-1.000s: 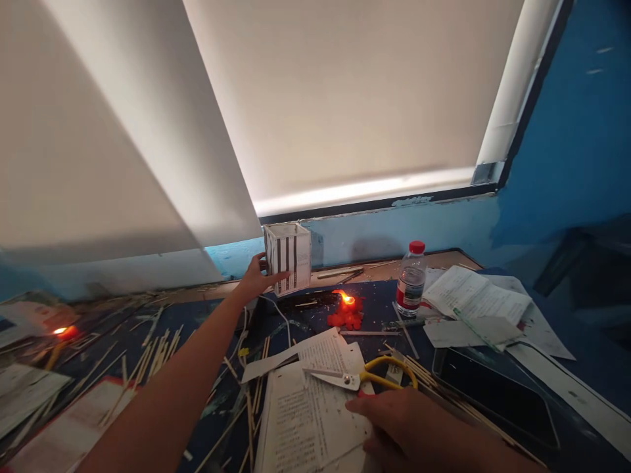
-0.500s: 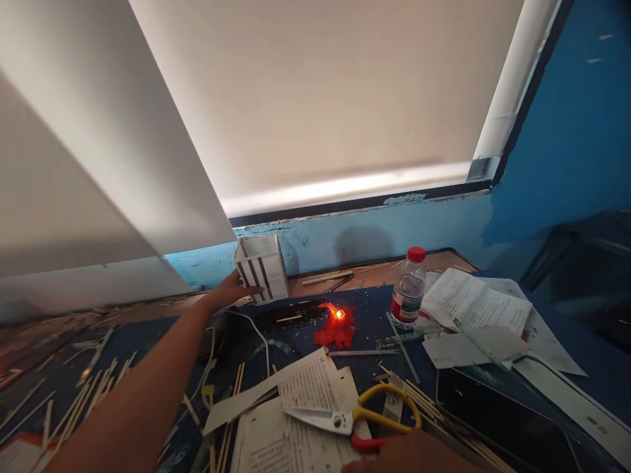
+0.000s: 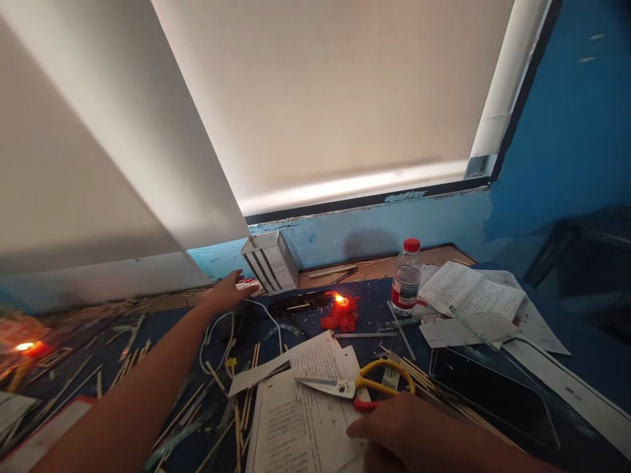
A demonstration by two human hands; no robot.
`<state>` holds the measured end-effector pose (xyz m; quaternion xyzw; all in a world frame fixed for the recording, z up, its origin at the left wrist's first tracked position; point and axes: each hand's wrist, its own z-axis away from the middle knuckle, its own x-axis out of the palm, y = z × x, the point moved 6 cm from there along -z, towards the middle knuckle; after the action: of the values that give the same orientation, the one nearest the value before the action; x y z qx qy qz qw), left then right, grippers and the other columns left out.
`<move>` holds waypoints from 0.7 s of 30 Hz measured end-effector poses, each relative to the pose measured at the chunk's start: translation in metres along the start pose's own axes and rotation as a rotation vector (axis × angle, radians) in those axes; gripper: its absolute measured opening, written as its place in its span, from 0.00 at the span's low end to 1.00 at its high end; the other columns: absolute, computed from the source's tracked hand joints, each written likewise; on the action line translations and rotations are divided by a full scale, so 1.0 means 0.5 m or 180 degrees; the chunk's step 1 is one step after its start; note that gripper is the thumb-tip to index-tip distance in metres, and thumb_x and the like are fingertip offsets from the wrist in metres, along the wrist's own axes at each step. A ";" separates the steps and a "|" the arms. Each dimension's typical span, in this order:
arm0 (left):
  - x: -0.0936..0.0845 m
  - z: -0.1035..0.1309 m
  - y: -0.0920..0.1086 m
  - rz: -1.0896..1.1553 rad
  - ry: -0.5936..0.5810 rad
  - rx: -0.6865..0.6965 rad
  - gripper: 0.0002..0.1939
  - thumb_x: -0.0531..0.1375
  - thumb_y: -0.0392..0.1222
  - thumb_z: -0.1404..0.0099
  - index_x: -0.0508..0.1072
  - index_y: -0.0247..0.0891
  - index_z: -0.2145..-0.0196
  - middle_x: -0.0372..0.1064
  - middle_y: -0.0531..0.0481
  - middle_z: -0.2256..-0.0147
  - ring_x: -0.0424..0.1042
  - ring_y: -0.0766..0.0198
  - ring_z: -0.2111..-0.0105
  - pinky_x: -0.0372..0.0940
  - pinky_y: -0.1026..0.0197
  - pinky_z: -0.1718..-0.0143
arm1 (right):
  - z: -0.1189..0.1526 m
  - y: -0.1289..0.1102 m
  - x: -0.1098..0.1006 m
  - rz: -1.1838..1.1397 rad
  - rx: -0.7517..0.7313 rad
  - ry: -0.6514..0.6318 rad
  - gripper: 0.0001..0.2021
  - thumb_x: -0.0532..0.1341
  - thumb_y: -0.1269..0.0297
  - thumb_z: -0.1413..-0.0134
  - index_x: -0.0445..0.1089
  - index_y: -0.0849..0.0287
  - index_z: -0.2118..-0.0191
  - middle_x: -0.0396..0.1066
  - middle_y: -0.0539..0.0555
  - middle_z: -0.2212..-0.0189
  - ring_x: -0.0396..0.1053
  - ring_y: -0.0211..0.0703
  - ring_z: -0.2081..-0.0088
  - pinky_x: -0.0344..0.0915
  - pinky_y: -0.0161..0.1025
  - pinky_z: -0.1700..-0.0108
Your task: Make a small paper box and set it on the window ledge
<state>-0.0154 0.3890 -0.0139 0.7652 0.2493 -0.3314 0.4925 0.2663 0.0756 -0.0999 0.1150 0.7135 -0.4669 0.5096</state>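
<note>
Just right of the left hand (image 3: 229, 292), its grip spread, the white box (image 3: 280, 266) stands near the back of the tabletop (image 3: 371, 302), top leaning left; the right hand (image 3: 404, 424), farther off, is at the scissors (image 3: 345, 388), its grip unclear

Box (image 3: 279, 267) at the far side looks like stiff paper or card, pretty matt. Scissors (image 3: 348, 387) up near have smooth, shiny metal blades and plastic-looking handles. Bottle (image 3: 407, 282) is clear glossy plastic, cap (image 3: 411, 245) is smooth plastic too. Red wax (image 3: 340, 320) is all lumpy. Phone (image 3: 493, 394) on the right: dark and glossy. Papers (image 3: 286, 427) are matt, sticks (image 3: 428, 380) are bare wood, far wall's paint (image 3: 320, 240) is rough and chipped.
</note>
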 end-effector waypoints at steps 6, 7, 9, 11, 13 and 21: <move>0.053 0.205 0.156 -0.0516 0.0009 0.0318 0.24 0.64 0.49 0.30 0.72 0.35 0.41 0.70 0.37 0.39 0.69 0.41 0.38 0.64 0.35 0.38 | 0.006 -0.017 -0.007 0.0154 -0.0100 0.0015 0.16 0.60 0.69 0.36 0.77 0.56 0.45 0.83 0.56 0.60 0.81 0.47 0.60 0.70 0.38 0.55; 0.073 0.255 0.185 -0.0515 -0.0151 0.0442 0.24 0.64 0.50 0.30 0.73 0.35 0.42 0.71 0.36 0.40 0.69 0.42 0.38 0.64 0.37 0.36 | 0.007 -0.017 -0.006 0.0191 -0.0130 0.0005 0.15 0.60 0.69 0.36 0.77 0.56 0.47 0.83 0.56 0.61 0.81 0.47 0.60 0.70 0.38 0.56; 0.110 0.366 0.236 -0.0508 -0.0488 0.0685 0.20 0.63 0.49 0.31 0.76 0.41 0.45 0.72 0.39 0.39 0.69 0.44 0.36 0.64 0.41 0.35 | 0.009 -0.017 -0.006 0.0281 -0.0186 -0.0014 0.11 0.60 0.69 0.36 0.78 0.56 0.52 0.82 0.54 0.62 0.80 0.47 0.61 0.70 0.38 0.58; 0.138 0.476 0.269 -0.0524 -0.0731 0.0879 0.17 0.61 0.48 0.30 0.77 0.47 0.46 0.70 0.43 0.37 0.67 0.45 0.35 0.66 0.39 0.36 | 0.012 -0.018 -0.011 0.0392 -0.0228 -0.0016 0.08 0.61 0.68 0.35 0.78 0.57 0.56 0.81 0.53 0.64 0.79 0.46 0.63 0.71 0.40 0.58; 0.159 0.570 0.291 -0.0703 -0.0849 0.1159 0.16 0.61 0.47 0.30 0.77 0.47 0.46 0.71 0.42 0.37 0.66 0.42 0.34 0.66 0.34 0.37 | 0.015 -0.016 -0.018 0.0509 -0.0236 0.0010 0.06 0.63 0.66 0.33 0.77 0.59 0.56 0.79 0.52 0.64 0.78 0.46 0.63 0.73 0.44 0.57; 0.247 0.691 0.352 -0.1174 -0.1717 0.1699 0.44 0.65 0.63 0.35 0.62 0.39 0.29 0.59 0.31 0.31 0.64 0.37 0.34 0.68 0.40 0.39 | 0.018 0.021 -0.036 0.0810 0.0122 0.0351 0.16 0.65 0.58 0.31 0.72 0.59 0.43 0.73 0.58 0.46 0.75 0.51 0.51 0.75 0.52 0.51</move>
<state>0.0998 0.0095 -0.1052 0.6943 0.1496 -0.6554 0.2571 0.2869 0.0798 -0.0909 0.2397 0.7110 -0.4050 0.5225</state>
